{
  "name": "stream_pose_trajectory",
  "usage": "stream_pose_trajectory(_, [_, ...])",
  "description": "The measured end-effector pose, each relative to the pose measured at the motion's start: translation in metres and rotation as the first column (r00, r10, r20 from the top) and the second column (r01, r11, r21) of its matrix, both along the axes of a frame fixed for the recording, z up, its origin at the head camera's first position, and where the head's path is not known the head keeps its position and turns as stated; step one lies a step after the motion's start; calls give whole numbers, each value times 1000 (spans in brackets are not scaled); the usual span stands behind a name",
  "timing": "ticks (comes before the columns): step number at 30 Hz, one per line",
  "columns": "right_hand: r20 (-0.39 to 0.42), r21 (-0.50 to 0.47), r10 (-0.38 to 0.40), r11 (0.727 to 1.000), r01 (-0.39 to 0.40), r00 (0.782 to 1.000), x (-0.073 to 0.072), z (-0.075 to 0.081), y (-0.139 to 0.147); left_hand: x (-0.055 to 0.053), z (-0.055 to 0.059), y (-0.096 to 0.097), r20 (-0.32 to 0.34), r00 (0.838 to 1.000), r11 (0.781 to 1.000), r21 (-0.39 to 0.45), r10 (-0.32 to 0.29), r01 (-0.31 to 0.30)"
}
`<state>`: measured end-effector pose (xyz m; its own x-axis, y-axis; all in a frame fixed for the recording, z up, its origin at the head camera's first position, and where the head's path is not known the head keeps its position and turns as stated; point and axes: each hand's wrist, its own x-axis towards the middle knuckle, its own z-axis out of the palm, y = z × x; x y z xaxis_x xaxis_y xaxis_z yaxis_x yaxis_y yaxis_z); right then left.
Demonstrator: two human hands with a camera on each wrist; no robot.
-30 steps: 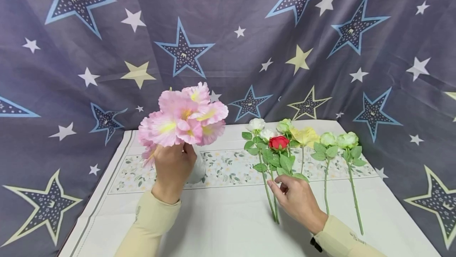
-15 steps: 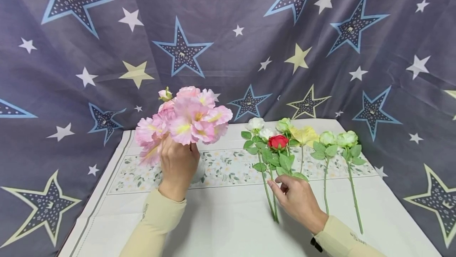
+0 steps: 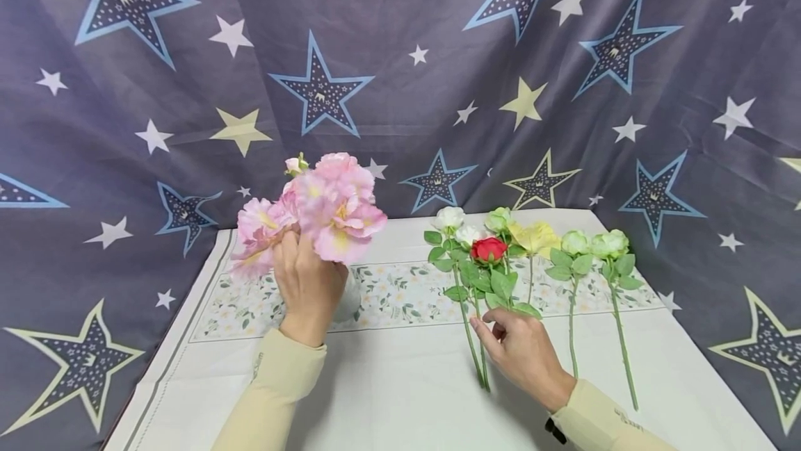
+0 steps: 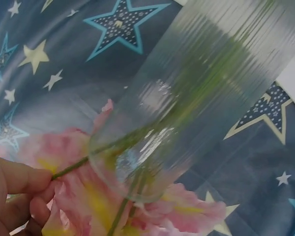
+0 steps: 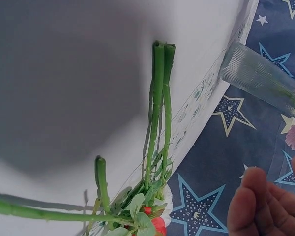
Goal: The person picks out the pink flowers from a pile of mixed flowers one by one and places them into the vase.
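My left hand (image 3: 309,288) is at the mouth of a ribbed clear glass vase (image 4: 187,98). In the left wrist view its thumb and finger pinch a thin green stem (image 4: 71,168) that runs into the vase. Large pink flowers (image 3: 343,225) with yellow centres spread above that hand, and a small bud (image 3: 295,163) sticks up behind them. The hand hides much of the vase in the head view. My right hand (image 3: 526,354), fingers loosely bent and holding nothing, hovers beside the stems of a red rose (image 3: 489,249) and white roses (image 3: 450,217).
Pale green roses (image 3: 610,245) and a yellow flower (image 3: 534,238) lie at the right of the white-covered table (image 3: 400,395). A floral printed strip (image 3: 394,294) crosses the cloth. A dark star-patterned curtain (image 3: 400,110) hangs behind the table.
My left hand has shifted slightly right and turned the pink flowers; the right-hand bloom has swung left and in, and the bud has come into view. My right hand stays put.
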<state>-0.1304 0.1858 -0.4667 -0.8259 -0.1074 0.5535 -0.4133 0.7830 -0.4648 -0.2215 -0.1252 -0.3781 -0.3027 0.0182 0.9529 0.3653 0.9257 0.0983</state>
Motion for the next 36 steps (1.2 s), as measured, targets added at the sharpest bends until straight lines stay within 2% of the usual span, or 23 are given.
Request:
stream_pose_trajectory(3, [7, 3, -4, 1000, 4, 1000, 0, 0, 0, -3, -5, -4, 35, 999, 1000, -5, 5, -5])
stream_pose_trajectory(7, [11, 8, -9, 1000, 9, 1000, 0, 0, 0, -6, -12, -8, 98, 994, 999, -38, 42, -38])
stream_pose_trajectory(9, [17, 10, -14, 1000, 13, 1000, 0, 1, 0, -6, -14, -10, 110, 992, 997, -55, 60, -54])
stream_pose_trajectory(17, [39, 16, -22, 1000, 21, 999, 0, 1, 2, -4, -20, -9, 45, 999, 998, -49, 30, -28])
stream_pose_trajectory(23, [9, 32, -15, 999, 15, 1000, -2, 0, 6, 3, -24, -8, 9, 1000, 996, -85, 10, -9])
stream_pose_trajectory(27, [-18, 38, -16, 999, 17, 1000, -3, 1, 9, 10, -27, -7, -4, 1000, 992, -127, 15, -16])
stream_pose_trajectory(36, [-10, 66, -55, 996, 56, 998, -7, 1, 16, 21, -43, -5, -2, 999, 990, -136, -50, 50])
